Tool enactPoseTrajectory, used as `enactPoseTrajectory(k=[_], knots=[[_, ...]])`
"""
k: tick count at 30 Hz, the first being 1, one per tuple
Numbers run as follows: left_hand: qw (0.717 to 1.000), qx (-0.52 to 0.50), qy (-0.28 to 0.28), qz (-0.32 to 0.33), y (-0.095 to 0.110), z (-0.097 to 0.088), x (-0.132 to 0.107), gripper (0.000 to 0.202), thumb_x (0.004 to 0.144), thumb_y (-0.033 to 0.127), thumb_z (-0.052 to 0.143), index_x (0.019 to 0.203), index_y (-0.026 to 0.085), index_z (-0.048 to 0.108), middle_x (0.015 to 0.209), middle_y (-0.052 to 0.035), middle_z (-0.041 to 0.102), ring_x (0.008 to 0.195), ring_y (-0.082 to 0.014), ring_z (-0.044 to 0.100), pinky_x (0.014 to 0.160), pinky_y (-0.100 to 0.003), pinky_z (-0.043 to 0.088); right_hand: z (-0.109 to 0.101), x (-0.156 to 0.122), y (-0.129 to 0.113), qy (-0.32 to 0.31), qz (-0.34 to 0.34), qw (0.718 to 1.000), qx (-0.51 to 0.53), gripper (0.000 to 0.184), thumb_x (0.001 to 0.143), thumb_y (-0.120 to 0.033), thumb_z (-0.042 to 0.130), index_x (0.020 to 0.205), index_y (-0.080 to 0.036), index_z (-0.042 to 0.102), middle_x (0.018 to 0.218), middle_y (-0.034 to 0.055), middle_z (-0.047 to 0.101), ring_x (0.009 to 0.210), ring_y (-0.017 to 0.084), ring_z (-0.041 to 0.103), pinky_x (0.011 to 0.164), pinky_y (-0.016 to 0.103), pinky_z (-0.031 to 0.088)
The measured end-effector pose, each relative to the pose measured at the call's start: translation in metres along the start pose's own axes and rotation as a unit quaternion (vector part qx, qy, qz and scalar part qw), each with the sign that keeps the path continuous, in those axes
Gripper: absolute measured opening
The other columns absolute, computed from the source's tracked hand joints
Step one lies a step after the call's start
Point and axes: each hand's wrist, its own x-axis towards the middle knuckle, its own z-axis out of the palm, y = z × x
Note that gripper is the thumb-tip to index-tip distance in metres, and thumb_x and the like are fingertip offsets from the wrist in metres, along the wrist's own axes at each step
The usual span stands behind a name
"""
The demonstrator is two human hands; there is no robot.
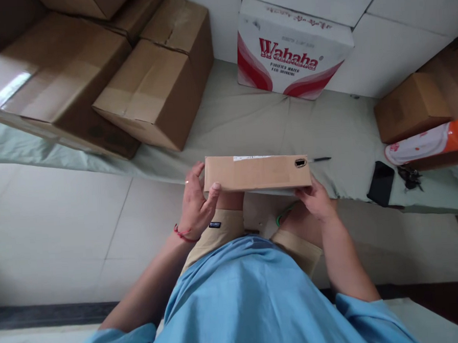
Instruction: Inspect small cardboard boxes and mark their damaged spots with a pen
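Note:
I hold a flat brown cardboard box (256, 172) in front of me, above my knees, its long side edge facing up. A white label strip runs along its top edge and a small oval hole sits near its right end. My left hand (196, 201) grips the box's left end, thumb on the near face, a ring on one finger and a red cord at the wrist. My right hand (315, 199) is closed on the lower right corner from beneath.
A pale green cloth (249, 122) covers the low surface ahead. On it lie brown cartons (153, 91) at the left, a white and red Wahaha water carton (289, 48) at the back, a pen (320, 159), a black phone (381, 183), an orange and white roll (430, 141) and another brown carton (412, 105).

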Motion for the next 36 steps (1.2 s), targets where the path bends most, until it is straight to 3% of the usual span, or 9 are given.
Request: enactPoseTrajectory(k=[6,9,13,18,21,25,27,32,36], knots=[[0.953,0.036,0.186,0.236,0.029,0.0,0.014,0.042,0.099,0.025,0.066,0.142,0.024,0.061,0.146,-0.0162,0.06,0.157,-0.0373,0.046,0.126,-0.065,0.042,-0.054,0.029,-0.023,0.084,0.0,0.96,-0.269,0.041,0.088,-0.028,0.06,0.125,-0.02,0.077,0.128,0.0148,0.075,0.115,0.028,0.073,0.102,0.046,0.061],[0.939,0.018,0.141,0.312,0.064,0.004,0.02,0.027,0.092,0.011,0.068,0.117,0.022,0.069,0.127,-0.0123,0.07,0.146,-0.0344,0.059,0.118,-0.057,0.054,-0.072,0.055,-0.031,0.112,0.004,0.878,-0.466,0.046,0.091,-0.024,0.054,0.129,-0.013,0.078,0.123,0.0196,0.074,0.102,0.028,0.074,0.096,0.045,0.059],[0.929,-0.014,0.027,0.369,0.101,0.027,0.03,0.022,0.096,0.011,0.065,0.117,0.019,0.068,0.124,-0.0129,0.077,0.139,-0.0312,0.066,0.113,-0.051,0.061,-0.073,0.083,-0.039,0.003,0.078,0.786,-0.613,0.06,0.097,-0.022,0.052,0.155,-0.018,0.064,0.125,0.02,0.077,0.109,0.034,0.074,0.091,0.043,0.056],[0.905,0.066,-0.06,0.416,0.105,0.062,0.043,0.018,0.104,0.015,0.058,0.115,0.012,0.072,0.127,-0.0141,0.08,0.132,-0.0304,0.072,0.115,-0.046,0.061,-0.062,0.093,-0.048,-0.063,0.116,0.72,-0.682,0.045,0.1,-0.024,0.05,0.138,-0.022,0.075,0.116,0.0194,0.081,0.101,0.033,0.077,0.078,0.037,0.05],[0.892,0.115,-0.091,0.427,0.097,0.071,0.045,0.022,0.106,0.016,0.058,0.121,0.011,0.072,0.132,-0.0139,0.079,0.13,-0.0279,0.074,0.114,-0.042,0.062,-0.062,0.086,-0.048,-0.041,0.114,0.743,-0.658,0.034,0.097,-0.027,0.057,0.121,-0.019,0.079,0.104,0.0182,0.081,0.092,0.03,0.075,0.075,0.035,0.047],[0.895,0.113,-0.102,0.419,0.093,0.071,0.042,0.023,0.108,0.018,0.057,0.125,0.013,0.072,0.136,-0.0134,0.078,0.134,-0.0263,0.071,0.117,-0.041,0.06,-0.067,0.059,-0.043,0.135,0.067,0.902,-0.404,0.019,0.081,-0.035,0.072,0.09,-0.019,0.074,0.066,0.0034,0.067,0.065,0.02,0.06,0.064,0.03,0.041],[0.897,0.11,-0.102,0.416,0.094,0.071,0.041,0.023,0.108,0.018,0.056,0.125,0.012,0.072,0.135,-0.0139,0.078,0.134,-0.0259,0.071,0.117,-0.041,0.059,-0.068,0.041,-0.043,0.232,0.034,0.95,-0.206,0.026,0.077,-0.047,0.073,0.077,-0.024,0.063,0.051,-0.0063,0.048,0.049,0.014,0.044,0.053,0.027,0.035],[0.9,0.122,-0.132,0.398,0.097,0.07,0.042,0.026,0.108,0.019,0.056,0.129,0.015,0.071,0.139,-0.0145,0.076,0.137,-0.0273,0.068,0.117,-0.044,0.058,-0.052,0.006,-0.061,0.259,0.055,0.938,0.224,0.049,0.073,-0.054,0.073,0.066,-0.027,0.033,0.046,-0.014,0.026,0.036,0.006,0.013,0.037,0.021,0.014],[0.892,0.153,-0.139,0.402,0.1,0.068,0.043,0.027,0.107,0.017,0.055,0.13,0.016,0.07,0.139,-0.0143,0.075,0.136,-0.0282,0.068,0.113,-0.043,0.058,-0.026,0.004,-0.089,0.245,0.035,0.92,0.304,0.039,0.067,-0.041,0.082,0.072,-0.025,0.047,0.049,-0.0129,0.041,0.037,0.005,0.021,0.037,0.019,0.015]])
